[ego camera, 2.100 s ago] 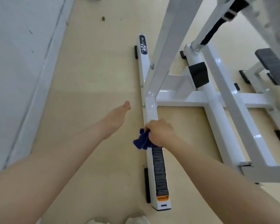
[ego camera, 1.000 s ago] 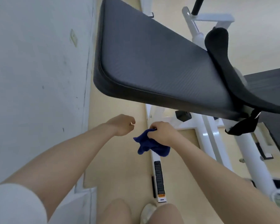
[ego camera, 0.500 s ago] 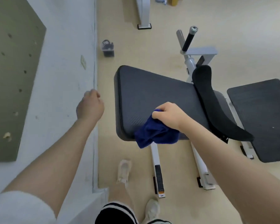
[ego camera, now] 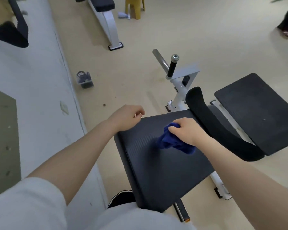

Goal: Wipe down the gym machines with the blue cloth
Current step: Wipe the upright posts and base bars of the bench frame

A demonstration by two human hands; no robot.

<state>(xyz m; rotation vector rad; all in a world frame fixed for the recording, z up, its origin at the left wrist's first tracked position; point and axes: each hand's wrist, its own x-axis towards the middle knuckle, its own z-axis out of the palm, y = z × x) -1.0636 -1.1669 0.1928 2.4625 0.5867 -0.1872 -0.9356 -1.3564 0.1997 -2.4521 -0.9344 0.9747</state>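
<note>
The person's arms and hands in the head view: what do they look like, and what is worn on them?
Both forearms are bare. The left hand and the right hand wear no gloves, and no ring, watch or bracelet shows. A loose white short sleeve covers the left upper arm. The right upper arm is out of view.

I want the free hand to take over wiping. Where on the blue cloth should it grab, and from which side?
Probably the loose bunched lobe of the blue cloth that spills out toward the near left on the black pad. The right hand grips its far right part, so that side is covered. The left hand, by the pad's far left corner, could come in from the left and pinch the folds from above.
</note>
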